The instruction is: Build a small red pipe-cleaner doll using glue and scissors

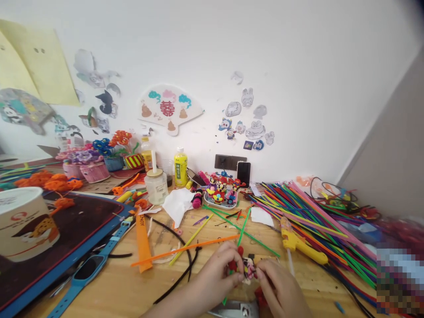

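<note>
Two hands (248,278) sit close together at the near edge of the table, their fingers curled tight, pinching a small red-and-pink pipe-cleaner figure (249,268) between them; it looks partly built, though the fingers hide much of it. Just below lie steel scissors (233,309), and a yellow hot glue gun (300,243) rests beside the right hand. A loose orange pipe cleaner (185,249) and a black pipe cleaner (179,269) cross the wooden table (119,287). Farther off, a heap of coloured craft stems (314,225) looks largely unused, while a dish of finished-looking figures (220,194) and potted pipe-cleaner flowers (99,154) stand by the wall.
</note>
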`<state>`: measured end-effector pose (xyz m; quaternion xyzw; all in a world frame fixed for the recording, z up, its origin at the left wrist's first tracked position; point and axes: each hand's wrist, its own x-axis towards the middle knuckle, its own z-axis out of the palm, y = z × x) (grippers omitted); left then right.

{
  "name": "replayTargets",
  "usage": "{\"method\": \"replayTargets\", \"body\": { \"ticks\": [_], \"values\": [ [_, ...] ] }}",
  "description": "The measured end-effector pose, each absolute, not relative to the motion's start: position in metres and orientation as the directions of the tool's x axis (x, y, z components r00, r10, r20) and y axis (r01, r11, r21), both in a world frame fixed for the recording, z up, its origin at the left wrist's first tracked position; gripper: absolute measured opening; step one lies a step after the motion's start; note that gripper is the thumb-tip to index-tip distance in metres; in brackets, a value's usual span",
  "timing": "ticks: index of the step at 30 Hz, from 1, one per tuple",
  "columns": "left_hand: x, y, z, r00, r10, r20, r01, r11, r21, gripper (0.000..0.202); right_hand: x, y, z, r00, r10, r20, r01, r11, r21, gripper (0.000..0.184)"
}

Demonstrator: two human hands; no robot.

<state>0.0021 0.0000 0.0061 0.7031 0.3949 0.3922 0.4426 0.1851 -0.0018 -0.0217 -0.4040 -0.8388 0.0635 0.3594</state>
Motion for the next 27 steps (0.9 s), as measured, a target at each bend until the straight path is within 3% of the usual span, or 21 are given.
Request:
{"method": "replayTargets", "body": {
  "ticks": [18, 27],
  "values": [
    [0.0011, 0.0041, -0.0005, 0.390, 0.891, 0.233, 0.167, -0.318, 0.933, 0.019, 0.1820, -0.0033, -0.0229, -0.403, 0.766, 0.501, 0.569, 0.638, -0.519, 0.025],
    [0.0007, 0.0021, -0.0007, 0.403, 0.887, 0.227, 0.195, -0.325, 0.925, 0.017, 0.1837, -0.0029, -0.0266, -0.384, 0.832, 0.400, 0.540, 0.554, -0.634, 0.026]
  ]
}}
